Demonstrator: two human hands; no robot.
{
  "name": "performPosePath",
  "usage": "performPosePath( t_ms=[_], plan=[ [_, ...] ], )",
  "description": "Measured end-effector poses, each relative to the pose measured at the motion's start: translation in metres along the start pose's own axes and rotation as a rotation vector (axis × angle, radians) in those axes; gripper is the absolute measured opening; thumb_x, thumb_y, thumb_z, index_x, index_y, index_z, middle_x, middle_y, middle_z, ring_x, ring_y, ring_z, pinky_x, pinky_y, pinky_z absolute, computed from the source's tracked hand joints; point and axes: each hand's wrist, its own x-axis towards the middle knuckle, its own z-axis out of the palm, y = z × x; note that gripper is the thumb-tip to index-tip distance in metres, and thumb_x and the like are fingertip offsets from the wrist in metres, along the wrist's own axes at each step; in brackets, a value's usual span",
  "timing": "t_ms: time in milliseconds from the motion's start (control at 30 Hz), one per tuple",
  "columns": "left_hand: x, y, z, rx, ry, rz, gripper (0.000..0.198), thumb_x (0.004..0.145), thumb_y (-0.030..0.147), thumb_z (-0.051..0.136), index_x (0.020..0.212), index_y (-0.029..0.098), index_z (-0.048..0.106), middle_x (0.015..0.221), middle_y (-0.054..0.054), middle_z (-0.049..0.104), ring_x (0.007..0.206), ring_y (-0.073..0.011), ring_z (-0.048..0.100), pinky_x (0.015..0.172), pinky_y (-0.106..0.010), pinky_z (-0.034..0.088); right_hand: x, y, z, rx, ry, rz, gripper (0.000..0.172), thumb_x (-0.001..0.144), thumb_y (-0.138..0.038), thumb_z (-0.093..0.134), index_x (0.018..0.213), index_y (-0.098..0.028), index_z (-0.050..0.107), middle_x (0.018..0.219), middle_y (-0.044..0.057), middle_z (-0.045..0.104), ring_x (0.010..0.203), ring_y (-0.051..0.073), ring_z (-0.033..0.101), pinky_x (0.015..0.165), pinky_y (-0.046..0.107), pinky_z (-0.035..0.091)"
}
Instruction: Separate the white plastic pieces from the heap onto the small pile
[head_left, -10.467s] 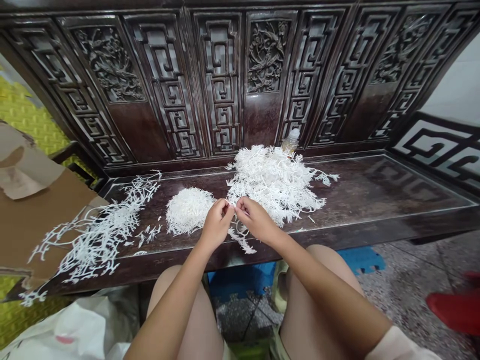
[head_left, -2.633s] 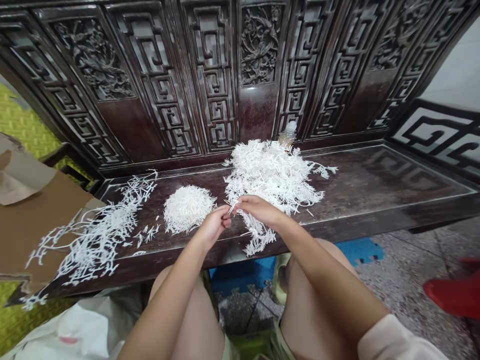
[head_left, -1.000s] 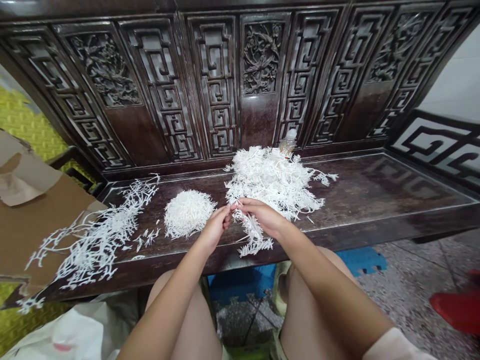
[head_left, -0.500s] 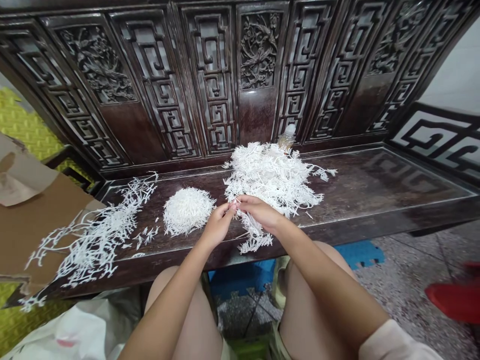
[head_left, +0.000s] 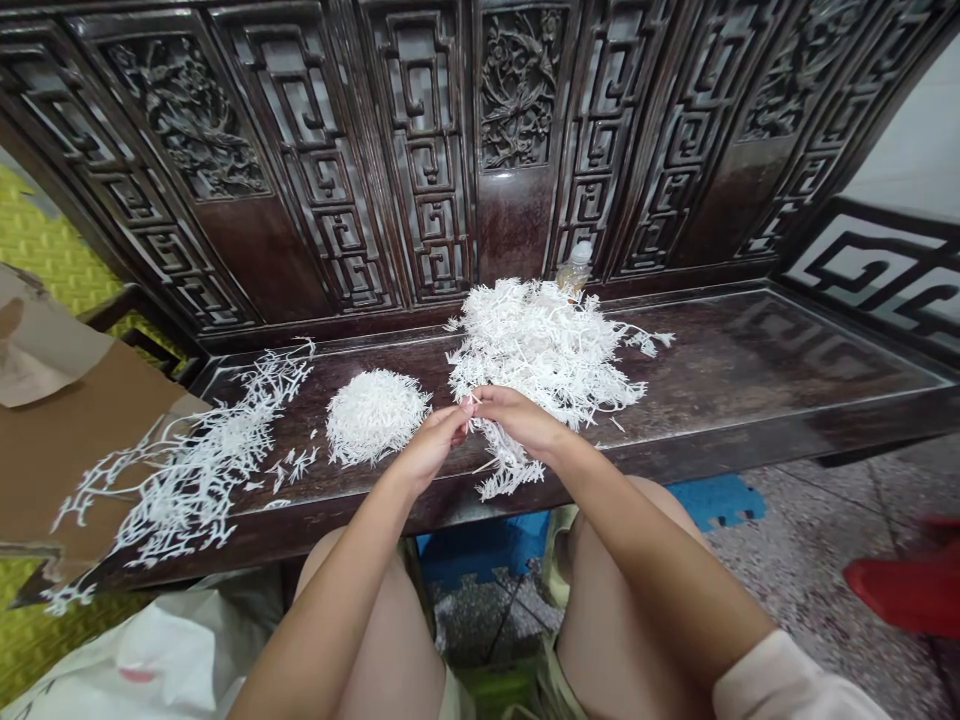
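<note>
My left hand (head_left: 435,440) and my right hand (head_left: 514,415) meet at the fingertips, both pinching a small white plastic piece (head_left: 472,400). They are over the front of the dark wooden bench (head_left: 720,390). Right behind them spreads a large heap of white branched plastic pieces (head_left: 540,345), and part of it hangs toward the bench's front edge below my right hand. To the left of my hands lies a compact round pile of small white pieces (head_left: 377,415). Farther left, thin bare-looking white stems (head_left: 195,470) lie in a tangled, long pile.
A clear bottle with a white cap (head_left: 576,268) stands behind the large heap, against the carved backrest (head_left: 514,225). Brown cardboard (head_left: 97,430) lies at the left end. A white bag (head_left: 165,650) is at the lower left, and a red object (head_left: 904,590) is at the right.
The fingers of both hands have shifted slightly around the small white piece. My left hand is tilted a little differently. The view has moved slightly, and the piles look the same.
</note>
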Motion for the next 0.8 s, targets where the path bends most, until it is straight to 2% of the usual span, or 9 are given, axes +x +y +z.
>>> performPosePath(
  t_ms=[200,433,600,700,800],
  plan=[
    [-0.002,0.000,0.005,0.032,0.014,-0.002,0.019,0.063,0.029,0.055,0.056,0.015,0.045,0.054,0.005,0.034,0.053,-0.0069,0.028,0.053,-0.023,0.024,0.005,0.004,0.005,-0.079,0.109,-0.070,0.006,0.066,-0.018,0.045,0.065,-0.016,0.051,0.063,-0.004,0.050,0.063,0.009,0.044,0.069,0.024,0.033],
    [0.005,-0.003,0.010,0.131,0.134,0.090,0.014,0.064,0.024,0.046,0.054,0.015,0.041,0.053,0.005,0.033,0.054,-0.0071,0.026,0.053,-0.022,0.022,0.009,0.009,0.008,-0.461,0.303,-0.253,0.007,0.067,-0.017,0.041,0.066,-0.017,0.047,0.062,-0.003,0.047,0.060,0.010,0.042,0.060,0.023,0.032],
    [0.009,-0.007,0.016,0.132,0.184,0.138,0.016,0.065,0.024,0.044,0.052,0.016,0.040,0.052,0.004,0.031,0.053,-0.0076,0.026,0.053,-0.022,0.022,0.006,0.006,0.015,-0.588,0.369,-0.246,0.008,0.070,-0.018,0.038,0.068,-0.018,0.046,0.062,-0.002,0.047,0.057,0.010,0.040,0.056,0.024,0.029],
    [-0.001,0.001,0.008,0.070,0.211,0.186,0.016,0.064,0.021,0.044,0.049,0.016,0.038,0.052,0.004,0.032,0.053,-0.0079,0.028,0.053,-0.022,0.024,0.007,0.000,-0.006,-0.673,0.465,-0.153,0.008,0.072,-0.021,0.039,0.071,-0.018,0.047,0.065,0.001,0.047,0.060,0.012,0.038,0.057,0.025,0.029],
    [-0.011,0.017,-0.012,-0.101,0.243,0.274,0.021,0.064,0.019,0.043,0.046,0.017,0.032,0.049,0.004,0.028,0.050,-0.0077,0.027,0.052,-0.022,0.027,0.009,-0.006,-0.044,-0.664,0.705,0.010,0.012,0.074,-0.023,0.039,0.077,-0.017,0.049,0.071,0.005,0.049,0.065,0.014,0.039,0.058,0.027,0.029]
  ],
)
